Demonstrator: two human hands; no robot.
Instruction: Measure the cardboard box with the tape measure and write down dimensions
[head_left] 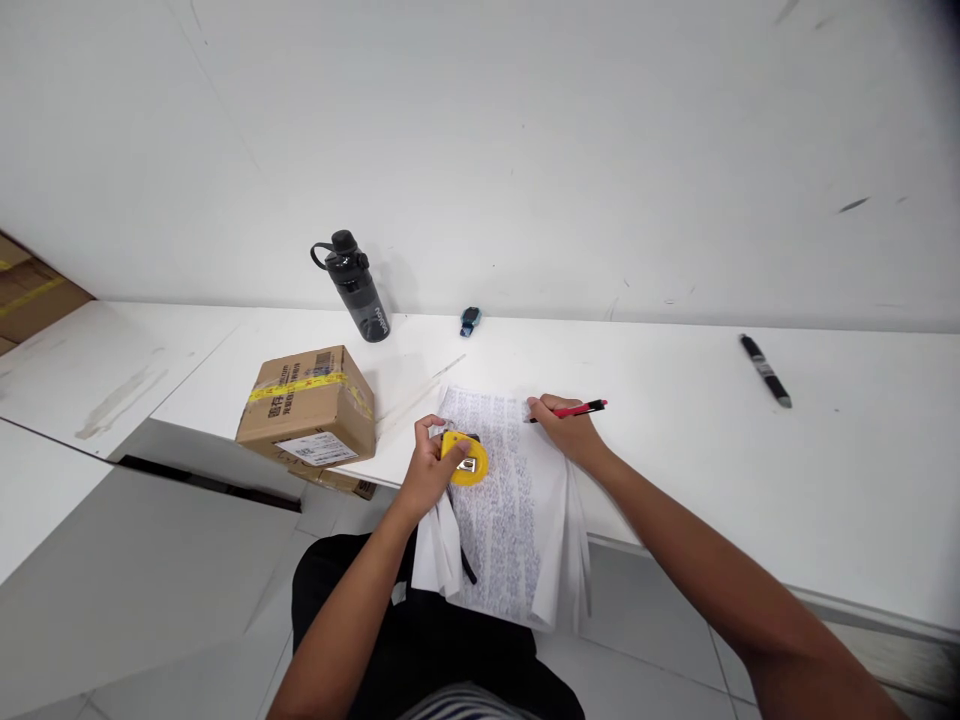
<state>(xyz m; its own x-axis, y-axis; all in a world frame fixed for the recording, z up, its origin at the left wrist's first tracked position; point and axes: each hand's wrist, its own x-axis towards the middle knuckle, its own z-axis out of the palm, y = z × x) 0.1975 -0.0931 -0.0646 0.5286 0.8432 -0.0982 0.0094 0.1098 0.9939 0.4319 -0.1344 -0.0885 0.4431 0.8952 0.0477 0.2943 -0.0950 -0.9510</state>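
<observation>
My left hand grips a yellow tape measure, its thumb lying across the face. A dark wrist strap hangs from the tape measure over the paper. Between the fingers of my right hand is a red and black pen, its tip close to the upper right part of the sheet. Beneath both hands lies a paper sheet covered in dense blue handwriting. Its lower part droops over the table's front edge, with more white sheets folded beside it.
A taped cardboard box sits at the table's front left. Behind it stands a dark water bottle, with a small blue and black watch to its right. A thick black pen lies far right on the white table. The wall rises behind.
</observation>
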